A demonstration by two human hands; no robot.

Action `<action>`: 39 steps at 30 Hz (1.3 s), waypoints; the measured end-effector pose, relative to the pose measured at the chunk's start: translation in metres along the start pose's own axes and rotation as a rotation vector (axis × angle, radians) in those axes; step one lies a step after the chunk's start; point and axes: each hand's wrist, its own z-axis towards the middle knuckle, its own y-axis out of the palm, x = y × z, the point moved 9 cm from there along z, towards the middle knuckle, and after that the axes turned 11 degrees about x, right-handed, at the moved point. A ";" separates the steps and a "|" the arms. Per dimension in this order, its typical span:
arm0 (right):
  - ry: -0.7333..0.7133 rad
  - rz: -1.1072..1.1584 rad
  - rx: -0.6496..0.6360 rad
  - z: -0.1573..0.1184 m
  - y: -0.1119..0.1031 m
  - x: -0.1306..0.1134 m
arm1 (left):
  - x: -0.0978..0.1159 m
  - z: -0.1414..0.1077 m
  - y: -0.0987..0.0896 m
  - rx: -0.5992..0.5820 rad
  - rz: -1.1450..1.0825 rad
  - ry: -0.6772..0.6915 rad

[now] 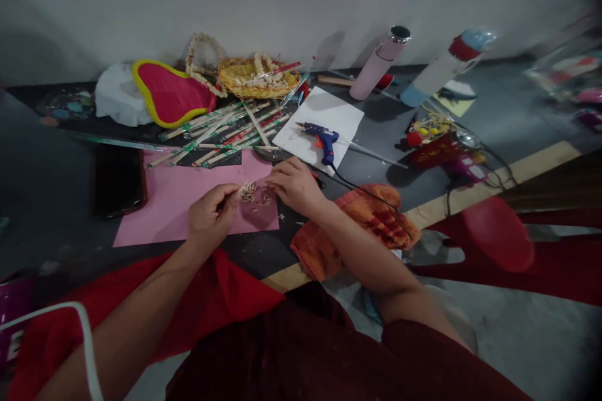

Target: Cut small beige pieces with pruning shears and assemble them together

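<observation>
Over a pink sheet of paper (176, 197), my left hand (212, 214) is closed in a pinch, its fingertips at a cluster of small pale wooden-looking pieces (249, 190). My right hand (296, 185) comes in from the other side with thumb and fingers pressed together. Whatever is between the fingers of either hand is too small to make out. More tiny pale bits lie on the pink paper just below the right fingertips. Behind the right hand, a blue glue gun (324, 141) rests on a white sheet (345, 118).
Wrapped chopsticks (226, 131) lie behind the paper, near a wicker basket (226, 75) and a pink-and-yellow shape (172, 93). A phone (120, 178) is at left. Two bottles, one a pink flask (376, 69), stand at the back. An orange towel (315, 250) lies under my right forearm.
</observation>
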 end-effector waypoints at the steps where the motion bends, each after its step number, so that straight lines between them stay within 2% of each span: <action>1: -0.010 0.000 -0.027 -0.001 0.005 -0.004 | 0.000 0.000 0.001 -0.012 -0.005 -0.008; 4: 0.000 -0.052 -0.070 -0.002 0.014 -0.008 | -0.001 -0.001 0.005 -0.039 0.001 -0.023; 7: -0.021 -0.030 -0.056 0.000 0.012 -0.014 | 0.001 -0.002 0.007 -0.053 0.029 0.008; 13: 0.054 0.372 0.060 0.005 0.001 -0.029 | 0.006 -0.003 0.008 -0.069 0.068 0.066; 16: 0.075 0.461 0.070 0.003 0.004 -0.036 | 0.006 -0.003 0.010 -0.073 0.076 0.080; 22: 0.183 0.514 0.117 0.000 0.007 -0.031 | 0.000 -0.004 0.014 -0.081 0.128 0.104; 35: 0.220 0.604 0.123 0.000 0.004 -0.032 | 0.005 -0.002 0.013 -0.094 0.157 0.094; 39: 0.172 0.599 0.094 0.001 0.004 -0.033 | 0.006 -0.003 0.014 -0.111 0.182 0.101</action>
